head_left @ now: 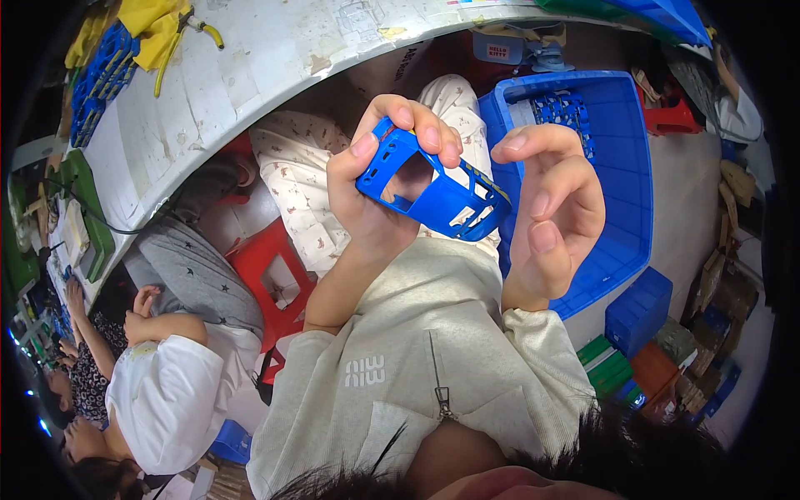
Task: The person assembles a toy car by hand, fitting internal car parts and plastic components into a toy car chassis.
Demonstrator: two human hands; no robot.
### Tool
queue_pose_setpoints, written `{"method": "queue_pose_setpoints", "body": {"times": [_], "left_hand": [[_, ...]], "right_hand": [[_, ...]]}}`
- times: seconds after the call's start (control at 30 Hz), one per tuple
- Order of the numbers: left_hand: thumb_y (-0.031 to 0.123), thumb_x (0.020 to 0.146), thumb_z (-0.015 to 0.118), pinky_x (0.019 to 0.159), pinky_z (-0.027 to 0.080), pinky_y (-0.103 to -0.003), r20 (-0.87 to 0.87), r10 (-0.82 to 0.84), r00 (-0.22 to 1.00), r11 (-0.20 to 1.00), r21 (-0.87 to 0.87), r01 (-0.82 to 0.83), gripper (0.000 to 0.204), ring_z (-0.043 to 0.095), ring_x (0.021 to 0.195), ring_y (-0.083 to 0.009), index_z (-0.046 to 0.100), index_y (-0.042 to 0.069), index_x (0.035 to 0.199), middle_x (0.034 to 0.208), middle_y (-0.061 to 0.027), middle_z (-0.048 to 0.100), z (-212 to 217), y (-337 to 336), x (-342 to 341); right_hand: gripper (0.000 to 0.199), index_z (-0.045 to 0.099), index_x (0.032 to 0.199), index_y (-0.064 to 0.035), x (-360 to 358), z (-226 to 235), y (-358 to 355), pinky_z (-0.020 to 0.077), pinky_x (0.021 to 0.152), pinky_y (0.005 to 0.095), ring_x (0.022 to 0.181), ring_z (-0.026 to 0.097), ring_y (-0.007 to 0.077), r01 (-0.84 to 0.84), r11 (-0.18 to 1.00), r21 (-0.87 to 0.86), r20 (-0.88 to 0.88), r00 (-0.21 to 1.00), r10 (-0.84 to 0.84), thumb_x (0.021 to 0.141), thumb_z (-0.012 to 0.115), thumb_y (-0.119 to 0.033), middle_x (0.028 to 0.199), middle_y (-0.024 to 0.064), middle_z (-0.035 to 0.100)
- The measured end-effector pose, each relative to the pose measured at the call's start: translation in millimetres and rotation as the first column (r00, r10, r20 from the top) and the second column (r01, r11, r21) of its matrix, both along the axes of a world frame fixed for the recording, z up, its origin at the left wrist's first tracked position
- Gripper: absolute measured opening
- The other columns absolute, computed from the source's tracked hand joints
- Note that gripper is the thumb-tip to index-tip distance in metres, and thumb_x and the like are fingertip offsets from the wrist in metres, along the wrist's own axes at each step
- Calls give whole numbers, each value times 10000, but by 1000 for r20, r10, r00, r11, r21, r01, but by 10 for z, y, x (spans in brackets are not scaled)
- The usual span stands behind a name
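Observation:
My left hand (373,204) grips a blue plastic shell (446,200), shaped like a toy car body, above my lap. Its thumb and fingertips press on the end with small slots; large window-like openings show through the shell. The far end of the shell, with thin bars and some yellow trim, points toward my right hand (560,212). That hand is open, its fingers bent and spread, with a small gap between it and the shell. Nothing is seen in its fingers.
A large blue bin (627,187) stands at my right with several blue parts (571,117) inside. Ahead is a worn white table (275,42), holding stacked blue parts (104,75), yellow cloth (154,29) and yellow-handled pliers (206,32). A co-worker sits at left beside a red stool (271,258).

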State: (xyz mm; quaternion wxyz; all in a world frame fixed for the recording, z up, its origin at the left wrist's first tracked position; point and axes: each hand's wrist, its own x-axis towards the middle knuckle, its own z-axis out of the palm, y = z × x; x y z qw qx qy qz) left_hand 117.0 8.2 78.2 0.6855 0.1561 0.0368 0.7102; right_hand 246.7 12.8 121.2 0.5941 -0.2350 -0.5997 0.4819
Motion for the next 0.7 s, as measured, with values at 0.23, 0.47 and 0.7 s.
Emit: {"method": "queue_pose_setpoints", "body": {"times": [0.23, 0.47, 0.7], "left_hand": [[308, 761, 432, 707, 401, -332, 5, 2, 1000, 999, -44, -2, 260, 497, 744, -225, 414, 66, 855, 767, -88, 485, 42, 35, 12], [298, 764, 442, 718, 398, -316, -31, 50, 998, 996, -76, -52, 268, 497, 761, -217, 415, 48, 858, 774, -101, 485, -16, -9, -4], [289, 745, 426, 712, 369, -312, -75, 228, 971, 948, -208, -239, 227, 442, 684, -187, 409, 71, 805, 731, -66, 446, 61, 120, -351]], "right_hand": [[87, 511, 737, -40, -24, 28, 23, 360, 837, 328, 915, 484, 220, 22, 999, -47, -40, 999, -24, 704, 567, -99, 977, 191, 511], [166, 454, 664, -58, -32, 6, 4, 360, 777, 305, 829, 479, 207, 24, 994, -104, -26, 999, -27, 724, 551, -179, 870, 157, 526], [236, 381, 624, -62, -60, -158, 206, 361, 668, 274, 710, 442, 182, -160, 982, -98, -130, 981, 147, 675, 543, -226, 739, 108, 507]]}}
